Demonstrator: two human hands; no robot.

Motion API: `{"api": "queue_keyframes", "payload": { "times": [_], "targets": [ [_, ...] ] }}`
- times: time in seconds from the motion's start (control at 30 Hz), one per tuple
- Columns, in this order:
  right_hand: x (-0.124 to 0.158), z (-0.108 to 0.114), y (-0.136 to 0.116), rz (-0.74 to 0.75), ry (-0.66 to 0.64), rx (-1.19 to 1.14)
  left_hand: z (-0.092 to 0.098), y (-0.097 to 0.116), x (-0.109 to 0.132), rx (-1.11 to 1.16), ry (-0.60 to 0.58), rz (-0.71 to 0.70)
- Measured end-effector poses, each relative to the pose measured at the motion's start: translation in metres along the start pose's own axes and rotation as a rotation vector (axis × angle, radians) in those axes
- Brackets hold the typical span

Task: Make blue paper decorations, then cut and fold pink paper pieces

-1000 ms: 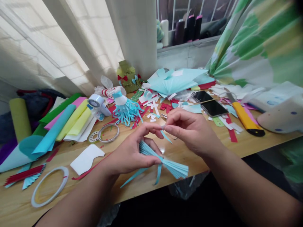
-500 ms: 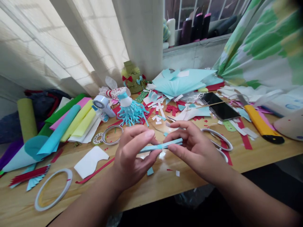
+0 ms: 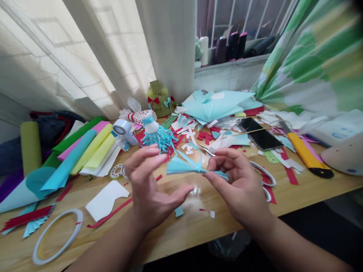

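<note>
Bow (image 3: 181, 167) pinched in right grip (image 3: 238, 179); wide gap across left grip (image 3: 147, 194); table edge (image 3: 190, 243) nearby.

Table: in front of me, a light wooden table (image 3: 159, 245) with visible grain, its near edge slanting upward to the right.
Pale curtain: a tall cream curtain (image 3: 121, 49) in broad vertical folds, behind the table's left half.
Window: upper right of centre, a window (image 3: 246, 19) with slim white bars, dim beyond.
Sill: a narrow sill (image 3: 252, 60) below the bars, lined with dark thread cones (image 3: 221, 50).
Wall: a whitish wall (image 3: 227, 77) under the sill.
Patterned curtain: right, a curtain (image 3: 314, 56) printed green, white and yellow.
Light: soft brightness through the cream fabric; a small glare on the tabletop.
Floor: too dark to make out.
</note>
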State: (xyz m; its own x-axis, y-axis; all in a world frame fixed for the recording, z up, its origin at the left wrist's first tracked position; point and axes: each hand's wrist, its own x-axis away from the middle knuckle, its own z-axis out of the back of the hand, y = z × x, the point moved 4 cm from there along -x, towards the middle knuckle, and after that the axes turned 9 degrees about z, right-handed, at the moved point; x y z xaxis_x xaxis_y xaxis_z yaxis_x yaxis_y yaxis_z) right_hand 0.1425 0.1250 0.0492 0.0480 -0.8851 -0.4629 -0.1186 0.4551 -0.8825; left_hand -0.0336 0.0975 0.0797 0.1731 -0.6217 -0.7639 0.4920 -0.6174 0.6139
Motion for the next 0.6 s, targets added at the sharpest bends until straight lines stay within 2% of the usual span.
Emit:
{"api": "queue_keyframes", "payload": {
  "times": [0.07, 0.1, 0.2, 0.27, 0.47, 0.6],
  "targets": [
    [0.003, 0.001, -0.005, 0.085, 0.121, 0.058, 0.002, -0.008, 0.004, 0.206, 0.134, 0.236],
    [0.005, 0.000, -0.007, 0.117, 0.163, 0.071, -0.002, -0.014, 0.008, 0.317, 0.119, 0.400],
    [0.011, -0.004, -0.010, 0.166, 0.230, 0.057, -0.026, -0.025, 0.027, 0.592, -0.159, 0.879],
    [0.015, -0.008, -0.008, 0.170, 0.251, 0.027, -0.038, -0.026, 0.038, 0.710, -0.260, 1.049],
    [0.022, -0.022, 0.005, 0.122, 0.208, -0.029, -0.045, -0.025, 0.040, 0.912, -0.164, 1.171],
    [0.015, -0.012, -0.001, 0.181, 0.086, 0.026, -0.040, -0.030, 0.035, 0.884, -0.182, 1.143]
  ]
}}
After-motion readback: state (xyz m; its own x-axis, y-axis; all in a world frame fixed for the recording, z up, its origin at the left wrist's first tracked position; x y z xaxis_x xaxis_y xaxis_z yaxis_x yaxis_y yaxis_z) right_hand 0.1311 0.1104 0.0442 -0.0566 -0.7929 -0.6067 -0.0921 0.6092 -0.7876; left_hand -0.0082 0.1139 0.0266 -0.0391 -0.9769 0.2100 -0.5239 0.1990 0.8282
